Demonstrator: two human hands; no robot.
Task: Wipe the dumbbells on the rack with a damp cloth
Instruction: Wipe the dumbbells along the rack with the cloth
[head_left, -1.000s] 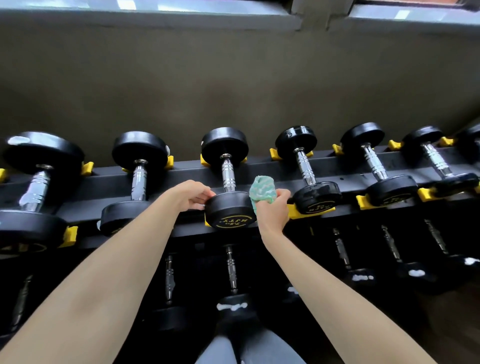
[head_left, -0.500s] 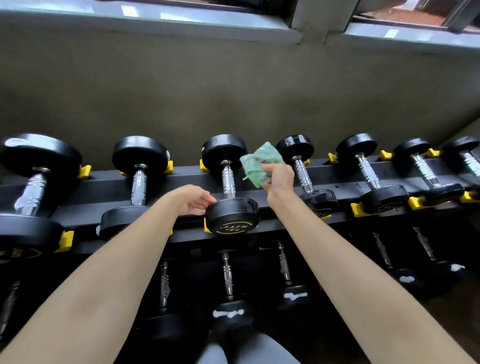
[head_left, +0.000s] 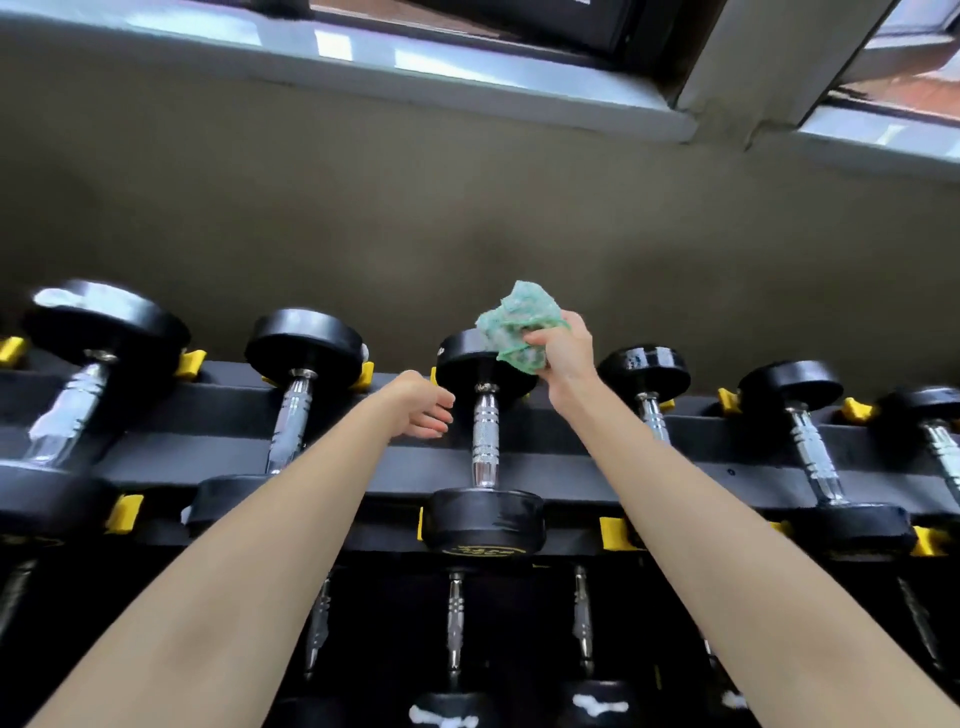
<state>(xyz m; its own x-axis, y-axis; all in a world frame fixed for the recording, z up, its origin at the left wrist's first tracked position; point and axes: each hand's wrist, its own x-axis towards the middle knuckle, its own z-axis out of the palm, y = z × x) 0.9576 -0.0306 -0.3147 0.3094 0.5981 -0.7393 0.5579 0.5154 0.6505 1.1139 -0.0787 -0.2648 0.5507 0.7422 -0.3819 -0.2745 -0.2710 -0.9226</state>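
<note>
A black dumbbell with a chrome handle (head_left: 486, 441) lies in the middle of the top tier of the black rack (head_left: 571, 478). My right hand (head_left: 563, 353) grips a crumpled green cloth (head_left: 519, 325) and presses it on the right side of that dumbbell's far head. My left hand (head_left: 423, 408) hovers just left of the handle, fingers loosely curled, holding nothing and not touching the dumbbell. The near head (head_left: 483, 519) shows a wet sheen.
Several more dumbbells sit to either side on the top tier, such as one on the left (head_left: 296, 410) and one on the right (head_left: 647, 389), held by yellow cradles (head_left: 613, 532). A lower tier holds more dumbbells (head_left: 454, 618). A wall (head_left: 467, 208) and a window ledge rise behind.
My right hand carried the cloth from the near head's side up to the far head. My left hand let go of the near head and moved up beside the handle. The camera tilted upward.
</note>
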